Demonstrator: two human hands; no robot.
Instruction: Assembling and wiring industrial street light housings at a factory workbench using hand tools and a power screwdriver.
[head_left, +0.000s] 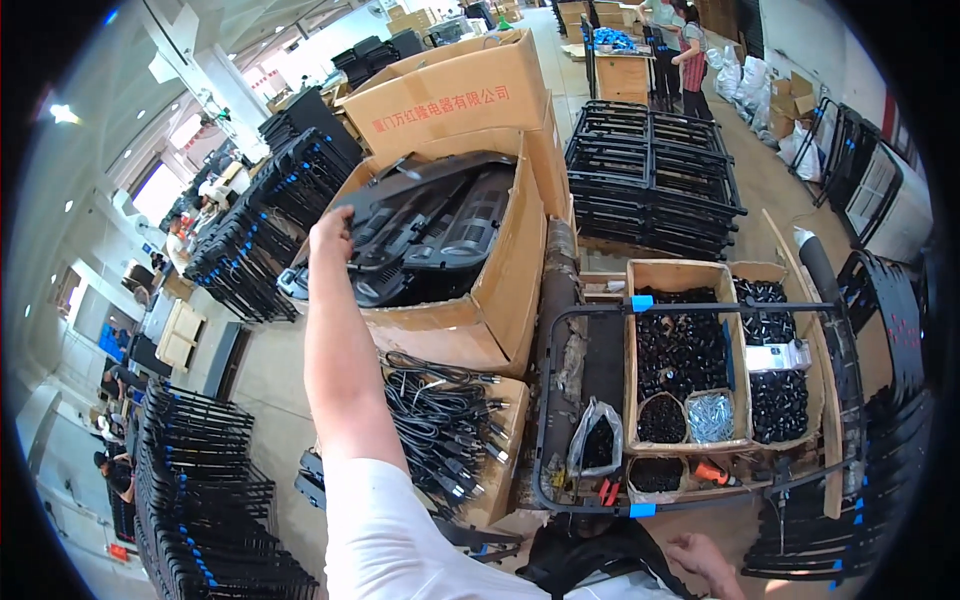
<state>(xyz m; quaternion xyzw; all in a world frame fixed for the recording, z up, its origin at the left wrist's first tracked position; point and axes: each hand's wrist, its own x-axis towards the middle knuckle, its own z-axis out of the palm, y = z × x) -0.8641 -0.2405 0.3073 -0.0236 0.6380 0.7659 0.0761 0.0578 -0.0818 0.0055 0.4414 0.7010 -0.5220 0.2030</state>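
My left arm reaches out to an open cardboard box [490,320] full of black plastic parts [470,225]. At the box's left side my left hand [333,235] is closed on the end of a long dark plastic panel [430,184], which lies slanted over the other parts. Low in the view, close to my body, my right hand [703,560] holds nothing and its fingers are apart. Beyond it, a black metal frame [690,306] with blue tape rests across the workbench, over a wooden tray [738,400] of small black fittings and silver screws [710,416].
Black power cables [440,420] lie in a carton below the big box. An orange-handled tool [715,473] and red-handled pliers [609,490] sit at the bench's near edge. Stacked black frames [650,170] stand ahead, more racks [200,490] at left. Two people [690,55] stand far off.
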